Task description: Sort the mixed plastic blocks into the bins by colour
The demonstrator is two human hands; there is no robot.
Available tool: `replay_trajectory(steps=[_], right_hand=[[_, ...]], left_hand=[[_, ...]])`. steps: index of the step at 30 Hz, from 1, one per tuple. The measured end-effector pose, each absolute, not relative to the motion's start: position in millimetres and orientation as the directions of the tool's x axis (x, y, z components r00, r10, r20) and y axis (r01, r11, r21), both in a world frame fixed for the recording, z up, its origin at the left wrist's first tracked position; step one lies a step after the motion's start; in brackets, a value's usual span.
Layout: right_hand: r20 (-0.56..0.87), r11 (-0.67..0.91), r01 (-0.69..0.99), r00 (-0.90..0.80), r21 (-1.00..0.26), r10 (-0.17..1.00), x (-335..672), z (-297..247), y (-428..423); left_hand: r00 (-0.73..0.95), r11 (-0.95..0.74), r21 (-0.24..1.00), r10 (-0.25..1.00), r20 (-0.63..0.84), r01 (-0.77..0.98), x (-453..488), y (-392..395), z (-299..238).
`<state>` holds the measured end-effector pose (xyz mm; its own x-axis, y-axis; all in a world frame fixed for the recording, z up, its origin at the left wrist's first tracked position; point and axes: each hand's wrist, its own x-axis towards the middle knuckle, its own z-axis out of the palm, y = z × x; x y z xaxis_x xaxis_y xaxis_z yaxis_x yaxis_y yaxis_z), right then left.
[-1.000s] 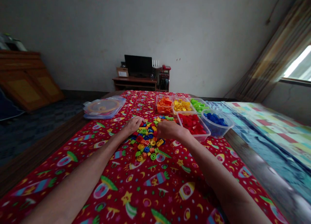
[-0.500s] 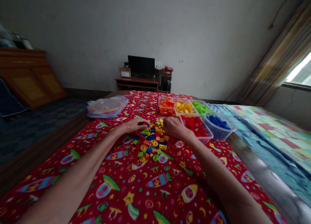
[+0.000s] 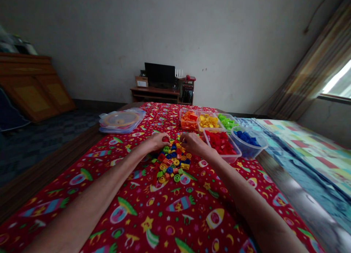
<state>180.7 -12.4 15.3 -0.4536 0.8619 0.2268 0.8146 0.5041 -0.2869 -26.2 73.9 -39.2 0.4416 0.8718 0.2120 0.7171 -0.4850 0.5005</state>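
Observation:
A mixed pile of small plastic building blocks (image 3: 174, 161), round and square, in red, yellow, blue, green and orange, lies on the red patterned tablecloth (image 3: 159, 209). At the pile's far left edge, my left hand (image 3: 157, 141) has its fingers curled around a red building block (image 3: 165, 139). Opposite it, my right hand (image 3: 192, 142) is closed with the fingertips pinched over the far right of the pile. What those fingers hold, if anything, is too small and shaded to make out.
Right of the pile stand clear tubs of sorted blocks: orange (image 3: 188, 121), yellow (image 3: 208, 121), green (image 3: 227, 122), red (image 3: 221, 143) and blue (image 3: 246, 138). Stacked plastic lids (image 3: 122, 120) lie at the left. A bed (image 3: 307, 147) is beyond the table's right edge.
My left hand has shifted slightly right and turned, with the red block now showing more clearly at its fingers. My right hand has moved slightly left and its fingertips show more.

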Motion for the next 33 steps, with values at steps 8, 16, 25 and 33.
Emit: replay_trajectory(steps=[8, 16, 25, 33], right_hand=[[0.229, 0.508, 0.803, -0.455, -0.312, 0.86, 175.4, 12.5, -13.8], [0.357, 0.569, 0.738, -0.454, -0.362, 0.816, 170.4, 8.4, -13.2], [0.487, 0.376, 0.887, -0.212, -0.268, 0.847, 228.8, 46.5, -0.9], [0.42, -0.233, 0.924, 0.349, -0.303, 0.838, 365.8, 75.3, -22.3]], left_hand=[[0.425, -0.33, 0.835, 0.896, 0.129, 0.441, -27.7, 73.0, -32.2], [0.375, -0.313, 0.915, 0.904, 0.204, 0.255, -1.9, 41.3, -6.6], [0.372, -0.469, 0.787, 0.868, 0.328, 0.401, -10.3, 54.8, -13.1], [0.452, -0.577, 0.622, 0.812, 0.368, 0.53, -6.7, 56.0, -23.3]])
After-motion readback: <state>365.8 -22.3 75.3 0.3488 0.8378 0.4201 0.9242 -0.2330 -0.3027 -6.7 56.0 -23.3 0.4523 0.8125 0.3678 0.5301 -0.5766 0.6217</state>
